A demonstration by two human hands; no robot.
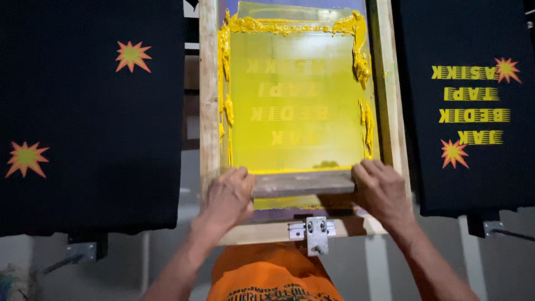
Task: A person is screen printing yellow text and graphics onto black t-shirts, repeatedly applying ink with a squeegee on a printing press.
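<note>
The wooden-framed printing screen coated in yellow ink (pixel 295 106) runs off the top edge, and its mirrored lettering is faint. Two hands grip one grey wooden squeegee bar (pixel 304 183) lying across the screen's near end: the left hand (pixel 227 196) and right hand (pixel 380 189) each have their fingers wrapped over an end, hiding both tips. Two black shirt panels flank it: the left one (pixel 89 122) shows two orange starbursts, the right one (pixel 473 106) two starbursts plus yellow lettering. A single metal hinge bracket (pixel 316 231) sits below.

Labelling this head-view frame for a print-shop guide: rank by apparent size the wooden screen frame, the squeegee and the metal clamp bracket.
1. wooden screen frame
2. squeegee, gripped by the left hand and the right hand
3. metal clamp bracket
</note>
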